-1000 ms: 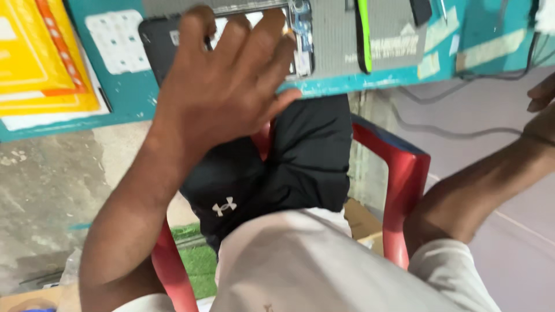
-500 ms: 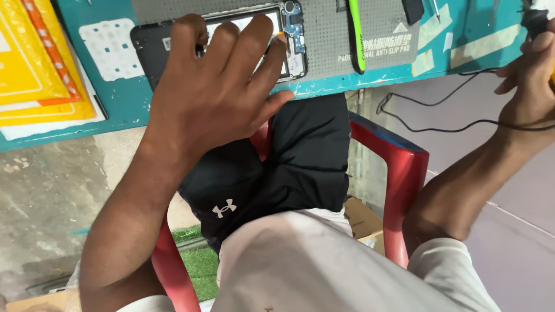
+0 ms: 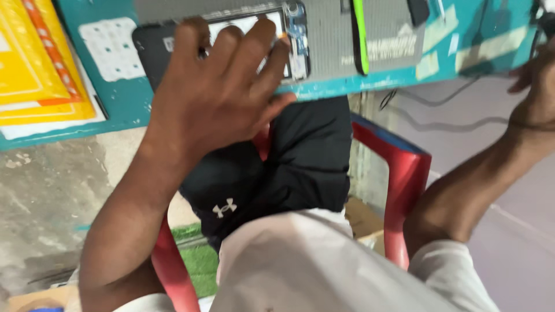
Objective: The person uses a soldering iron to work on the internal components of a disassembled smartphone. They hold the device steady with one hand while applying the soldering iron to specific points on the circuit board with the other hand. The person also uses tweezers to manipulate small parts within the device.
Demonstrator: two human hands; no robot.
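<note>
Clearly the risk lies at the counter's near edge. From the head camera, the left hand lies spread, fingers flat on an opened phone with its circuit board bare, pinning rather than gripping it. The phone sits close to the edge, so a slip of the palm could push it off toward the red chair. The right hand is at the far right, curled near a dark cable; whether it grips anything I cannot tell. A tug there could drag the cable across the mat.
</note>
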